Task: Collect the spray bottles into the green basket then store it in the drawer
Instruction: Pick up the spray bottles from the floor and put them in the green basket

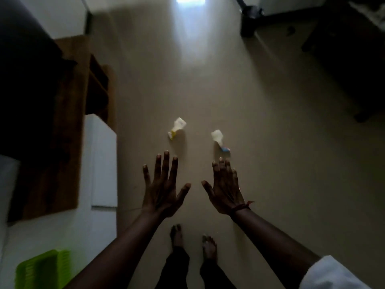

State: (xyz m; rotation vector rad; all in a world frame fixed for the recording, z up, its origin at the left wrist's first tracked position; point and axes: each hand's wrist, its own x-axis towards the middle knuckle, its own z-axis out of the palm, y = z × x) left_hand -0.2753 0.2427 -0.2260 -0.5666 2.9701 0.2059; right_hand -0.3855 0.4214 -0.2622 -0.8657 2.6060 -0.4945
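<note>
Head view: looks steeply down at a dim beige tiled floor (pixel 270 142); the picture is blurred.
Feet: two bare feet (pixel 177 236) on the floor at the bottom, dark trouser legs above them.
Basket: bright green slatted plastic basket (pixel 41 270) at the lower left, on a white surface beside the person; no bottle shows in the part that is visible.
Left hand: left hand (pixel 162 190) stretched forward, palm down, fingers spread wide, holding nothing.
Right hand: right hand (pixel 226 190) likewise stretched out with fingers splayed and empty; a reddish thread band sits at its wrist.
Yellow bottle: small white spray bottle with a yellow head (pixel 176 128) lying on its side on the floor, beyond the left fingertips and apart from them.
Blue bottle: small white spray bottle with a blue head (pixel 219 140) lying on the floor just past the right fingertips; contact cannot be made out, and it looks apart.
Furniture: brown wooden shelf unit (pixel 68 122) along the left wall, with a white cabinet front (pixel 104 163) near it; whether this holds the drawer cannot be told.
Progress: by my reading the task is at its start. Both bottles are uncollected, the basket appears unfilled, and the storing is left.
</note>
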